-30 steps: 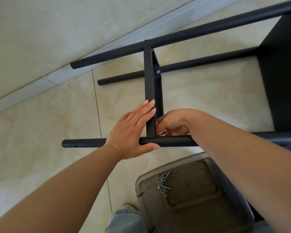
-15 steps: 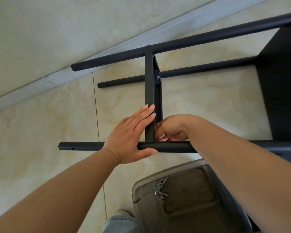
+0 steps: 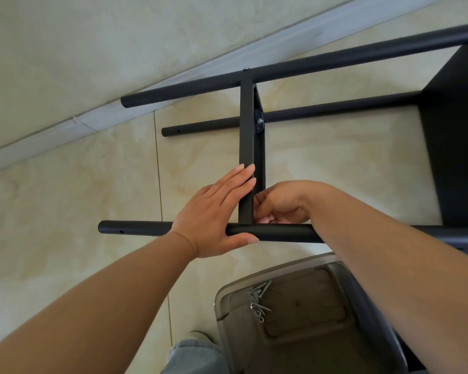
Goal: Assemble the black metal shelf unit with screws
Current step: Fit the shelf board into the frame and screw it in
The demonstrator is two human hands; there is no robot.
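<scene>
From the head camera, the black shelf frame [image 3: 335, 59] lies on its side on the tiled floor [image 3: 65, 211], close to the wall, with three long tubes running left to right and a dark panel at the right edge. A flat crossbar [image 3: 246, 147] spans from the far tube to the near tube [image 3: 135, 228]. The left hand [image 3: 214, 214] has its fingers straight and laid flat against the crossbar's left face, thumb under the near tube (a brace rather than a grip). The right hand [image 3: 278, 205] is curled in behind the crossbar at the joint, fingertips pinched together; what they pinch is hidden. Below, a clear plastic tray [image 3: 227, 298] holds loose screws [image 3: 258, 300], beside a denim-clad knee [image 3: 195, 354].
</scene>
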